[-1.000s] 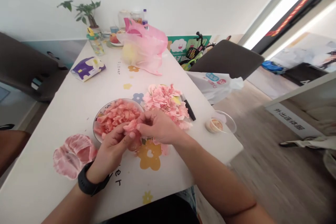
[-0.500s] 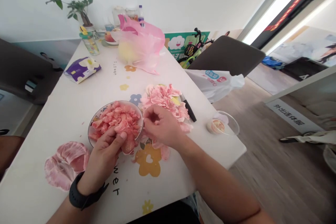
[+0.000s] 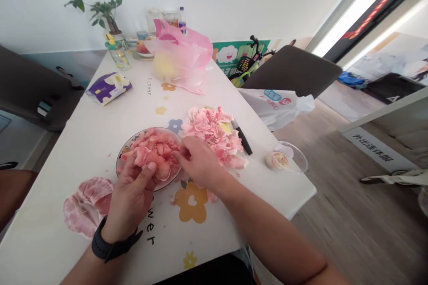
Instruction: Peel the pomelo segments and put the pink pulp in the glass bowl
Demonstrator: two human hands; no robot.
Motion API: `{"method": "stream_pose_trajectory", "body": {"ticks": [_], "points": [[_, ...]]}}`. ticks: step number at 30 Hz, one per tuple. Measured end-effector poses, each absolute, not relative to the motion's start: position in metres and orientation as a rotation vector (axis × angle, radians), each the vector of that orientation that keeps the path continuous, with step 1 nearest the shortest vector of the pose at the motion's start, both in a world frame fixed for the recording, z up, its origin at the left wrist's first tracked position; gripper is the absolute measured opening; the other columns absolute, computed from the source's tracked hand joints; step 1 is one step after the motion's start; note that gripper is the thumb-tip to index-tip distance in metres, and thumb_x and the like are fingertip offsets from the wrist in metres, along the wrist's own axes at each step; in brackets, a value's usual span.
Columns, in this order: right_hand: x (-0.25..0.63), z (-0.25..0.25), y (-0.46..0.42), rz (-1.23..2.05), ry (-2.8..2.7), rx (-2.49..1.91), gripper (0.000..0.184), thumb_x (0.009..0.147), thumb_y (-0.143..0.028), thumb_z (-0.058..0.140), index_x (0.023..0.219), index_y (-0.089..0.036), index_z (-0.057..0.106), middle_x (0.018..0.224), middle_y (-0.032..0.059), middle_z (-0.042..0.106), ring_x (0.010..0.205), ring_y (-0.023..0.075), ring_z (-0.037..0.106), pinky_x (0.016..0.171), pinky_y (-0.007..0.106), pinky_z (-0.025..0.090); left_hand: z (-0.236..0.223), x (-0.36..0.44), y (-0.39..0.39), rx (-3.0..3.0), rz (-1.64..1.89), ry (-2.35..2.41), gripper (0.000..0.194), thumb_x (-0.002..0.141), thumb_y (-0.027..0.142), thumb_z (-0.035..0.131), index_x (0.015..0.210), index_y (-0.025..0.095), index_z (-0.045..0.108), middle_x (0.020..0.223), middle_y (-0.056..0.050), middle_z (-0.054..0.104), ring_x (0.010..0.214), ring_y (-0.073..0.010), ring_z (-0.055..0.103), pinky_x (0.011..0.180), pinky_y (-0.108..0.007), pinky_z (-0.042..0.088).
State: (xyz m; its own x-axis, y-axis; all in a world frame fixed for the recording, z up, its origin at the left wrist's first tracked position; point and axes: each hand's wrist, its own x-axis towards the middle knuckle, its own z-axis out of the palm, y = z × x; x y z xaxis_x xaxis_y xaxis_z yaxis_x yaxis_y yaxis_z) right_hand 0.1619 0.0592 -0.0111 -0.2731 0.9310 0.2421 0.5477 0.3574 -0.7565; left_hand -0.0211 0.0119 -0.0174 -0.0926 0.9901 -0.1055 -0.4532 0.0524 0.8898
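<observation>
My left hand (image 3: 130, 193), a dark watch on its wrist, grips a pink pomelo segment (image 3: 144, 156) between thumb and fingers. The segment is over a plate (image 3: 118, 159) heaped with peeled pomelo flesh (image 3: 163, 138). At the plate's right edge my right hand (image 3: 203, 160) is closed in a pinch, its fingertips close to the held segment. What it pinches is hidden. Unpeeled pomelo segments (image 3: 80, 213) lie left of my left wrist. Beyond my right hand spreads a pile of pale pink membrane scraps (image 3: 209, 124).
A black-handled knife (image 3: 244, 140) lies beside the scraps. A clear bowl (image 3: 299, 158) stands near the table's right edge. Farther back are a pink plastic bag (image 3: 197, 51), a purple tissue pack (image 3: 109, 89) and a cup (image 3: 118, 55). A white bag (image 3: 274, 107) hangs at the right side.
My right hand has shifted slightly left, its fingertips now over the plate's edge near the segment. The left hand has turned the segment a little and lifted it slightly.
</observation>
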Motion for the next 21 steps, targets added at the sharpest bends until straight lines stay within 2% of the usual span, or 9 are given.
{"method": "stream_pose_trajectory", "body": {"ticks": [2,4,10,15,21], "points": [[0.16,-0.006,0.056,0.849,-1.881,-1.262,0.011,0.1,-0.027,0.06,0.093,-0.023,0.067,0.092,0.003,0.071,0.09,0.0205,0.064,0.084,0.035,0.05,-0.014,-0.021,0.012,0.783,1.425,0.976,0.03,0.089,0.033,0.084,0.116,0.027,0.071,0.122,-0.004,0.077,0.11,-0.0219,0.075,0.098,-0.039,0.063],[0.158,-0.002,0.052,1.007,-1.834,-1.188,0.012,0.099,-0.022,0.057,0.098,-0.024,0.07,0.091,0.0006,0.071,0.085,0.0178,0.064,0.079,0.032,0.05,-0.009,-0.019,0.011,0.805,1.46,0.999,0.028,0.09,0.034,0.084,0.113,0.026,0.071,0.122,-0.003,0.077,0.109,-0.0218,0.075,0.097,-0.038,0.063],[0.153,0.004,0.042,1.468,-1.567,-1.184,0.005,0.09,-0.025,0.067,0.086,-0.023,0.065,0.076,-0.0034,0.065,0.068,0.0127,0.06,0.061,0.025,0.047,-0.001,-0.014,0.006,0.925,1.56,1.133,0.02,0.091,0.034,0.083,0.103,0.024,0.072,0.108,-0.001,0.08,0.105,-0.0192,0.074,0.103,-0.034,0.059],[0.151,0.004,0.041,1.557,-1.446,-1.199,0.003,0.086,-0.023,0.068,0.084,-0.022,0.066,0.07,-0.0041,0.064,0.063,0.0118,0.058,0.057,0.023,0.046,-0.004,-0.014,0.005,0.985,1.599,1.224,0.03,0.085,0.03,0.088,0.107,0.026,0.068,0.111,0.001,0.077,0.108,-0.0198,0.073,0.103,-0.033,0.057],[0.151,0.005,0.043,1.563,-1.369,-1.24,0.007,0.08,-0.019,0.069,0.08,-0.023,0.063,0.066,-0.0046,0.065,0.061,0.0128,0.061,0.055,0.023,0.047,-0.016,-0.021,0.003,1.076,1.521,1.248,0.036,0.087,0.029,0.084,0.116,0.027,0.065,0.129,-0.002,0.068,0.128,-0.0261,0.064,0.108,-0.035,0.054]]}}
